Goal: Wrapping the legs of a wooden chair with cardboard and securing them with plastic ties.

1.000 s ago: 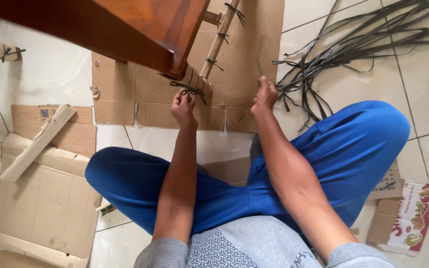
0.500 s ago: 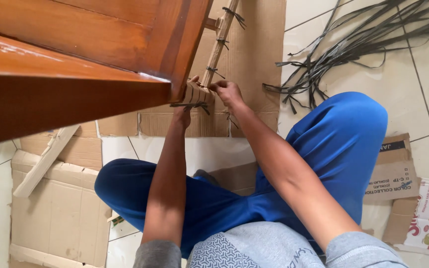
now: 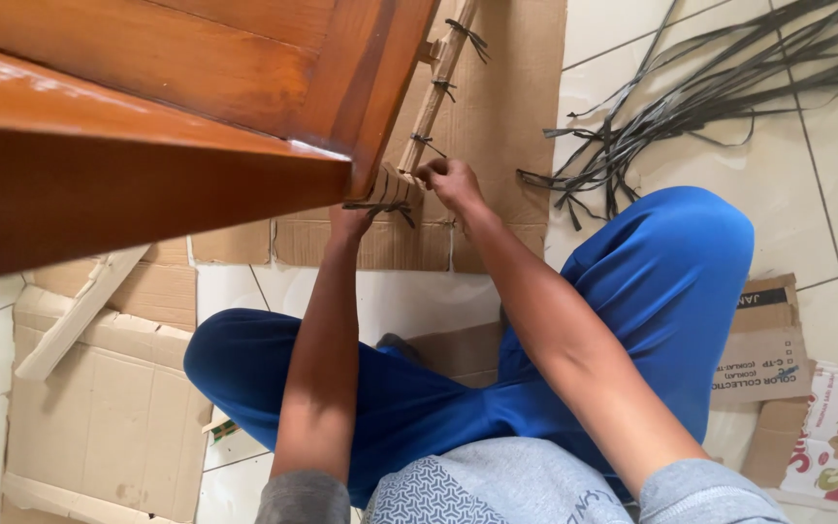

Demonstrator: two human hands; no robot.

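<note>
I sit cross-legged on the floor in blue trousers. A brown wooden furniture panel point(image 3: 147, 116) leans over me at the upper left. Along its edge runs a pale wooden strip point(image 3: 438, 87) bound with dark straps tied in knots. My left hand point(image 3: 353, 221) reaches up under the panel's corner and presses against the wrapped end of the strip point(image 3: 387, 186), its fingers partly hidden. My right hand point(image 3: 450, 180) is closed on a dark strap at that same wrapped end, right beside the left hand.
A loose bundle of dark straps point(image 3: 720, 97) lies on the tiles at the upper right. Flattened cardboard point(image 3: 506, 116) lies under the strip, and more cardboard point(image 3: 99, 408) at the lower left with a pale wooden slat point(image 3: 80, 311) on it. Printed boxes point(image 3: 826, 427) sit at the right.
The view has shifted so the wooden panel fills more of the upper left. My right hand moved left from the cardboard onto the strip's wrapped end, joining my left hand.
</note>
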